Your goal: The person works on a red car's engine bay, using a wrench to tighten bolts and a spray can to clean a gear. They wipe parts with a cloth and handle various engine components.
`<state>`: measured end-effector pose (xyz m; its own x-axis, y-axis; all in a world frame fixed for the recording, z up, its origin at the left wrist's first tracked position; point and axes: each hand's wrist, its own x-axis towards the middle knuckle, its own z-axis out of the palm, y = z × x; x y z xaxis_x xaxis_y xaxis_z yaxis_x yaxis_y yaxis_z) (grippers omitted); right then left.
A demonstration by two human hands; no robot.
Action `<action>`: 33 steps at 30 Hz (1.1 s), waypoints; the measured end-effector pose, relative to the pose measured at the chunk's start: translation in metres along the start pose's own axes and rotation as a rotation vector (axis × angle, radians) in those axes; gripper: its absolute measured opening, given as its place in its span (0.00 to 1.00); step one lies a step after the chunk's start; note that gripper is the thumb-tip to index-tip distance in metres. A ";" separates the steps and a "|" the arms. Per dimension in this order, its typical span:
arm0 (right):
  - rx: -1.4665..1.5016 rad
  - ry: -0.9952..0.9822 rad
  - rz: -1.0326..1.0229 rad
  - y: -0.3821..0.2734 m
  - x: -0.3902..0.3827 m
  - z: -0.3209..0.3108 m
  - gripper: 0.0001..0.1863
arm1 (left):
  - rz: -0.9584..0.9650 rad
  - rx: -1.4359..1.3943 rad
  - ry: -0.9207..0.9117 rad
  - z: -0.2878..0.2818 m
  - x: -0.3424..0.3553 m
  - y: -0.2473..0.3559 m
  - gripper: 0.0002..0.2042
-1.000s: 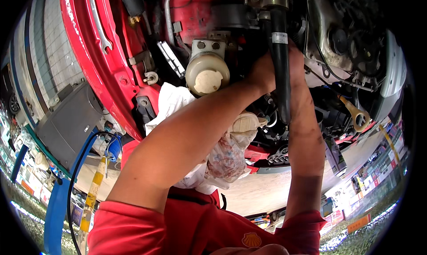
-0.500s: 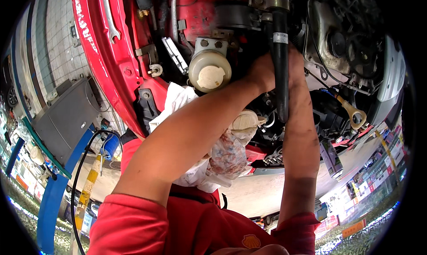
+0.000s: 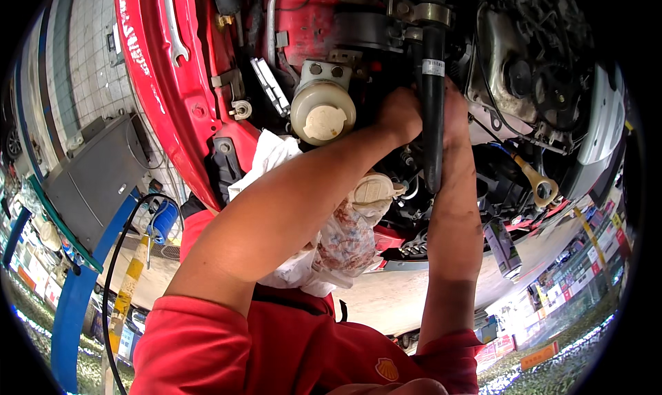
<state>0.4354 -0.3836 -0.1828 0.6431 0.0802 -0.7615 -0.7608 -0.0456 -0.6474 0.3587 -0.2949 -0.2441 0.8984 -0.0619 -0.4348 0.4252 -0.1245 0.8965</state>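
My left hand (image 3: 400,114) reaches up into the engine bay of a red car, fingers curled, pressed against the left side of a black upright hose (image 3: 433,129). My right hand (image 3: 455,116) is on the hose's right side, its fingers hidden behind it. What either hand grips is hidden. A round reservoir with a cream cap (image 3: 323,116) sits just left of my left hand. A white rag (image 3: 272,160) and a patterned cloth (image 3: 345,247) lie under my left forearm.
A ring spanner (image 3: 539,185) rests in the engine bay to the right. Another spanner (image 3: 172,26) lies on the red fender (image 3: 148,98). Left of the car are a grey box (image 3: 96,181) and a blue frame (image 3: 76,305).
Both hands stay at the black hose. My head has shifted a little, so the fender and reservoir sit further right in the picture.
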 end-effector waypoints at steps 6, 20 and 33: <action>0.177 -0.053 0.143 -0.011 -0.003 0.009 0.15 | -0.272 -0.530 0.171 0.002 0.001 0.017 0.11; 0.369 -0.201 0.272 -0.015 -0.005 -0.001 0.19 | -0.304 -0.607 0.578 -0.024 -0.012 0.061 0.12; 0.608 -0.271 0.394 -0.017 -0.004 0.003 0.21 | -0.314 -0.769 0.568 -0.054 -0.023 0.097 0.13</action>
<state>0.4459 -0.3806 -0.1684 0.3306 0.4161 -0.8471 -0.8935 0.4271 -0.1389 0.3854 -0.2525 -0.1430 0.5677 0.3701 -0.7354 0.4269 0.6315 0.6473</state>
